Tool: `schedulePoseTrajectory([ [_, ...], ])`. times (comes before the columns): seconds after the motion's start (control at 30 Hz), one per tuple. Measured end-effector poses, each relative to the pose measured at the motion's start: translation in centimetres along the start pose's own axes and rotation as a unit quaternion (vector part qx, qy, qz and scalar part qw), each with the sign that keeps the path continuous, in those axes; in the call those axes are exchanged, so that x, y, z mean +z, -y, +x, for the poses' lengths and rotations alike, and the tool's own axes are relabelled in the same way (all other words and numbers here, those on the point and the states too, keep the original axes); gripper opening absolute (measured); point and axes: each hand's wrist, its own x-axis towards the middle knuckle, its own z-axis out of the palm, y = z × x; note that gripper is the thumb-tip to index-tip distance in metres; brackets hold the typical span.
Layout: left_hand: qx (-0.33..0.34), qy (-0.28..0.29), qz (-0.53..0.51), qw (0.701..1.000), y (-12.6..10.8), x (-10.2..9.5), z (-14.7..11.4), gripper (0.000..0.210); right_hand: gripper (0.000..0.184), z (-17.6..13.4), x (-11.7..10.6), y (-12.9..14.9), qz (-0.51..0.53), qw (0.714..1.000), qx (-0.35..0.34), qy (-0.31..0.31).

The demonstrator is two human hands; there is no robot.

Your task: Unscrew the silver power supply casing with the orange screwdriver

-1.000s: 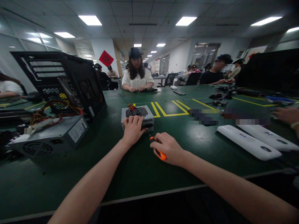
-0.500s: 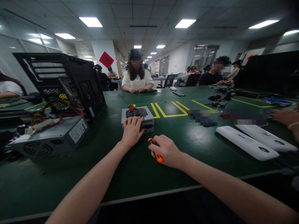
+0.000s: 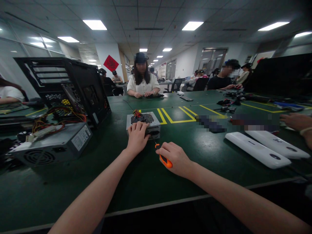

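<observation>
A small silver power supply unit with a perforated top sits on the green table in front of me. Bent over its near edge, my left hand grips it, fingers on the top and thumb along the near side. A bundle of coloured cables lies on the top just beyond my fingertips. My right hand is closed around the handle of an orange and black screwdriver. Its thin shaft points toward the unit's near side; whether the tip touches is too small to tell.
A larger power supply with loose wires and an open black computer case stand on the left. Two white devices lie at the right, near another person's hand. Across the table sits a co-worker.
My right hand has drawn the screwdriver slightly back and to the right, and less of the shaft shows. My left hand stays on the power supply unit.
</observation>
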Motion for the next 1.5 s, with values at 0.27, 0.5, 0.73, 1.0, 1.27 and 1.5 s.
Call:
schedulePoseTrajectory([
  [0.27,-0.011,-0.001,-0.01,1.0,0.0,-0.4,0.2,0.042,0.016,0.1,-0.2,1.1,-0.047,0.999,0.012,-0.005],
  [0.5,-0.011,-0.002,-0.016,1.0,-0.1,-0.8,0.1,0.042,0.007,0.1,-0.4,1.5,-0.107,0.994,-0.024,0.003],
  [0.73,-0.019,-0.003,-0.017,1.0,-0.1,-1.0,0.0,0.041,0.012,0.4,-0.3,1.8,-0.087,0.996,-0.004,-0.034],
  [1.0,-0.015,-0.007,-0.026,1.0,-0.2,-1.1,-0.1,0.039,0.006,0.3,-0.1,1.7,-0.152,0.987,-0.046,-0.033],
  [1.27,-0.012,-0.011,-0.025,1.0,-0.1,-1.0,-0.2,0.038,0.009,0.3,0.1,1.8,-0.151,0.987,-0.041,-0.025],
  [1.5,-0.014,-0.012,-0.026,0.999,-0.1,-0.9,-0.2,0.037,0.008,0.5,-0.2,1.8,-0.132,0.991,-0.022,-0.005],
])
